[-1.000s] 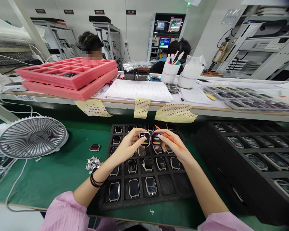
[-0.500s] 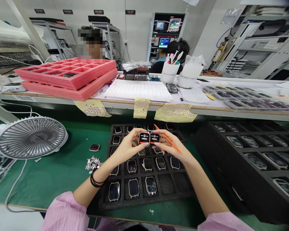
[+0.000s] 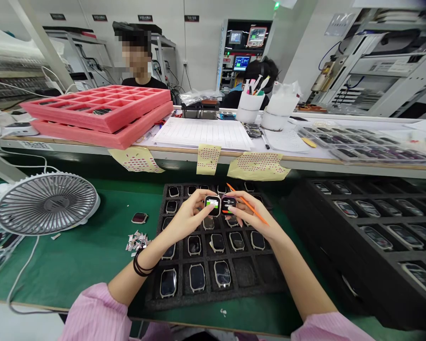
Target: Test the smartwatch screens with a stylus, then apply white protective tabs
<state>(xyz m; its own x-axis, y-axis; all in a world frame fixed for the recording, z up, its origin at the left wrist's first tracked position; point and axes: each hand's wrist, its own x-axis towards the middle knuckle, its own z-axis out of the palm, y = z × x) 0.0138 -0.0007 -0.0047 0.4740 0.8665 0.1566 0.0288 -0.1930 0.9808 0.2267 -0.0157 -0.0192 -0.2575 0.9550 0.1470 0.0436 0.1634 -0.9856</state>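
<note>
Over a black foam tray on a green bench mat, the person's left hand and right hand are close together but apart, each pinching a smartwatch by its edges above the tray's upper rows. The left watch has a lit screen with a green band, while the right watch shows a small red mark under white text too small to read. The two watches sit just beside each other, and I can't tell whether their cases touch. An orange plastic pick lies tucked along the right hand, its tip pointing up past the watches. More watches sit face up in the tray's pockets, though a bottom-row pocket looks empty. The step in hand appears to be reading the two lit screens side by side. The next move seems to call for lowering each watch squarely into a foam pocket, keeping the pick clear of the glass. To the left are a white desk fan and a small heap of paper scraps, and a co-worker sits beyond the stacked pink foam trays
</note>
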